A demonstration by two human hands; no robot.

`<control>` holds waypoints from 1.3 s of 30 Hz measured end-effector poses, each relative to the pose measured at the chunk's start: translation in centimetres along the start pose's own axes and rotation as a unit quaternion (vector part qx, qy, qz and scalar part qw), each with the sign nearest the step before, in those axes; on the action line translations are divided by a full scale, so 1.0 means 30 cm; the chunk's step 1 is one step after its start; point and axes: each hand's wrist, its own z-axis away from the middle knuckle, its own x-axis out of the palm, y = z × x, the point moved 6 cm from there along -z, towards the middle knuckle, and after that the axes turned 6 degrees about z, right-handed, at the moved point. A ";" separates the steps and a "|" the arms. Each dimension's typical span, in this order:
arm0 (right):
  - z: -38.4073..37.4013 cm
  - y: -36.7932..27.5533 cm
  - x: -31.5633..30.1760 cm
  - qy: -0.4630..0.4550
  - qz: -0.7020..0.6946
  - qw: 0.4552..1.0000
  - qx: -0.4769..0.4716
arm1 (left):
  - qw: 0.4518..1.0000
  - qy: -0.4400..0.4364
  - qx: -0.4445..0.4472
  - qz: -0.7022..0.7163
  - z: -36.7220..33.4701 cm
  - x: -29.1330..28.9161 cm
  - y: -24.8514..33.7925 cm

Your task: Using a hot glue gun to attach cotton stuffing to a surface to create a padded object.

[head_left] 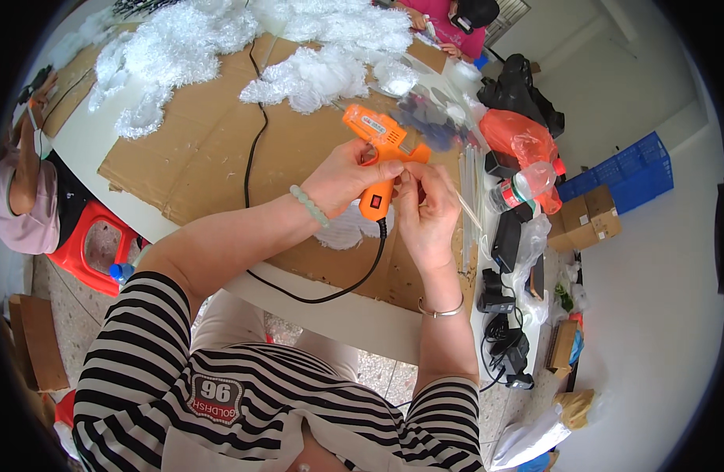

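Observation:
An orange hot glue gun (382, 135) lies over the cardboard, its nozzle toward the far left and its black cord trailing from the handle's near end. My left hand (342, 177), with a pale bead bracelet, reaches across the handle from the left, thumb stretched over it. My right hand (427, 212), wearing a metal bangle, is on the handle's right side. Thumbs and fingers of both hands come together in a pinch above the handle. Whatever is between them is too small to make out. Underneath the handle is a white fibrous round piece (342, 230).
Fluffy white tinsel piles (177, 59) cover the far side of the cardboard sheet (197, 169). Clear glue sticks (467, 212), a plastic bottle (527, 185) and black adapters (504, 346) line the right. Co-workers sit at the far side (456, 35) and left (24, 189), near a red stool (83, 244).

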 end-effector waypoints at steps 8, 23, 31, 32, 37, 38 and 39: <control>-0.015 -0.017 -0.023 -0.026 -0.028 0.999 -0.003 | 1.000 -0.020 -0.009 0.006 0.001 0.020 0.012; -0.032 -0.049 -0.042 -0.068 -0.163 0.980 0.092 | 0.996 -0.044 -0.072 0.012 0.017 0.026 -0.005; -0.052 -0.101 -0.124 -0.130 -0.251 0.956 0.077 | 0.997 -0.034 -0.065 0.011 0.007 0.019 -0.002; -0.061 -0.109 -0.130 -0.115 -0.128 0.983 0.063 | 0.997 -0.040 -0.058 0.020 0.008 0.024 0.001; -0.041 -0.067 -0.050 -0.149 -0.124 0.976 0.096 | 0.998 -0.048 -0.044 0.028 0.016 0.043 0.007; -0.042 -0.068 -0.052 -0.149 -0.124 0.976 0.097 | 0.997 -0.054 -0.049 0.040 0.018 0.051 0.003; -0.043 -0.068 -0.055 -0.148 -0.125 0.975 0.106 | 0.996 -0.058 -0.054 0.051 0.022 0.051 0.000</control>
